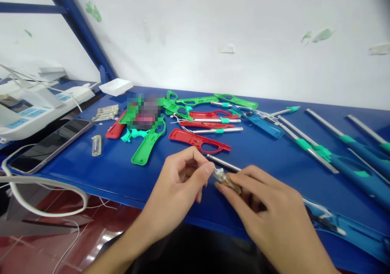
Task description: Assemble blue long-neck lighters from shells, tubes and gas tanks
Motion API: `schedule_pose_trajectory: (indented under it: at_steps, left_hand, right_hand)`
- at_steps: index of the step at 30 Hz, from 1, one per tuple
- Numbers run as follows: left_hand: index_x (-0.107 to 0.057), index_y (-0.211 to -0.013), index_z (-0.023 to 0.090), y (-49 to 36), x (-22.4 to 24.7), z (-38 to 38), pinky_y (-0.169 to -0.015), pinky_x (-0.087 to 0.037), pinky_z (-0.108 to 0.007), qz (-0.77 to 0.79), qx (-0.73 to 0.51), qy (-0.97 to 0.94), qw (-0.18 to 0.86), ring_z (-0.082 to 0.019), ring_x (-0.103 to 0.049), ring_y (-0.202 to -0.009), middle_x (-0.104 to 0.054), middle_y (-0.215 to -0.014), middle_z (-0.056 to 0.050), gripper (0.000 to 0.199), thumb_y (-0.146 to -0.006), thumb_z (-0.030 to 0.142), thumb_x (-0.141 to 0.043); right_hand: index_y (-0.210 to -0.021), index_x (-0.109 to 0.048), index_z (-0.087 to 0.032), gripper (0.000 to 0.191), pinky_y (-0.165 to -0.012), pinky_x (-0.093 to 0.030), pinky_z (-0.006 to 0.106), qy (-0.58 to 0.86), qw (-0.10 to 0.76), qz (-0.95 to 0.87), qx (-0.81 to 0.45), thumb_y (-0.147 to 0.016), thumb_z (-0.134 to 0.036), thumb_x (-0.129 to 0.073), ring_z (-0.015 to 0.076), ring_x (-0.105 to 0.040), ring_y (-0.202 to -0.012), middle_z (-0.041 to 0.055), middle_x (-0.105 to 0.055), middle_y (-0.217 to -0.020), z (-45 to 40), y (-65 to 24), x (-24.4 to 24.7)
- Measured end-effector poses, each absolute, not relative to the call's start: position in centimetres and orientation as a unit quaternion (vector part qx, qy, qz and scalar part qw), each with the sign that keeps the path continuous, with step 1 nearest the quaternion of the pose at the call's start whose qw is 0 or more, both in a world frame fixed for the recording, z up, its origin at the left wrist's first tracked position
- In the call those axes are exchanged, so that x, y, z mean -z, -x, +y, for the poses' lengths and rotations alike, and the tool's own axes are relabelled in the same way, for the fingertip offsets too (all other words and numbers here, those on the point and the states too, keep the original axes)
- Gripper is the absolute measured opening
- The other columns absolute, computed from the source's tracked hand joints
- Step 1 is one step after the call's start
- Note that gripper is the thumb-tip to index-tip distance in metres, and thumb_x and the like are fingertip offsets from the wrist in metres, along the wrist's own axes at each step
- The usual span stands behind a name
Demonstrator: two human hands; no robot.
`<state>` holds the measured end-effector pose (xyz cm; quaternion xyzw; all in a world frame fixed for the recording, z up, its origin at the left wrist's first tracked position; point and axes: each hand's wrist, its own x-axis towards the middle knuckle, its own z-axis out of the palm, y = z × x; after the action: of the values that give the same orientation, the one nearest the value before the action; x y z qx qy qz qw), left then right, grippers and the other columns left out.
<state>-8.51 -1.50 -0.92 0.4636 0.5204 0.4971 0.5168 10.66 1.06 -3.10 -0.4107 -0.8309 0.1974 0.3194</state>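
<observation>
Nearest you, your right hand (271, 203) has its grip closed around a small translucent fuel tank (224, 179), held over the front part of the blue desk (262, 152). The tank's long axis slants leftward and away from you, its pale valve end (218, 171) pointing toward your left hand (183, 184), whose thumb and forefinger come right up beside it; I cannot tell whether they pinch anything. Just beyond the tank lies a metal tube (224, 163), then a green handle shell (142, 151) and a red handle shell (184, 138), with the white wall (195, 42) behind.
</observation>
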Motion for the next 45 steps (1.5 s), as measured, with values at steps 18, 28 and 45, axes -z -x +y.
schedule_pose_trajectory:
  at_steps: [18,28,45]
  left_hand:
    - [-0.059,-0.086,0.02,8.75,1.44,-1.74,-0.053,-0.046,-0.019,0.522,-0.473,-0.531,0.47,-0.005,-0.058,-0.051,-0.058,-0.073,0.007,0.028,-0.11,0.034,-0.057]
    - [-0.05,-0.084,0.021,8.66,1.55,-1.94,-0.062,-0.039,-0.025,0.551,-0.408,-0.666,0.293,-0.008,-0.048,-0.06,-0.051,-0.07,0.007,0.034,-0.115,0.031,-0.041]
    - [-0.044,-0.083,0.021,8.82,1.63,-2.24,-0.062,-0.036,-0.024,0.497,-0.426,-0.706,0.27,-0.009,-0.04,-0.066,-0.046,-0.075,0.007,0.027,-0.11,0.018,-0.044]
  right_hand:
    - [-0.096,-0.065,-0.027,0.019,-0.052,-0.045,0.031,0.378,0.299,-0.87,-0.104,-0.11,-0.029,-0.053,0.0147,-0.066,-0.061,-0.0015,-0.062,-0.086,0.63,-10.23,3.67]
    - [-0.095,-0.065,-0.026,0.019,-0.054,-0.046,0.03,0.388,0.298,-0.861,-0.138,-0.11,-0.027,-0.053,0.0144,-0.068,-0.064,-0.0007,-0.064,-0.088,0.62,-10.3,3.58]
    - [-0.086,-0.062,-0.026,0.024,-0.048,-0.044,0.032,0.368,0.29,-0.876,-0.115,-0.107,-0.021,-0.051,0.0135,-0.06,-0.055,0.0009,-0.059,-0.087,0.39,-10.46,3.4]
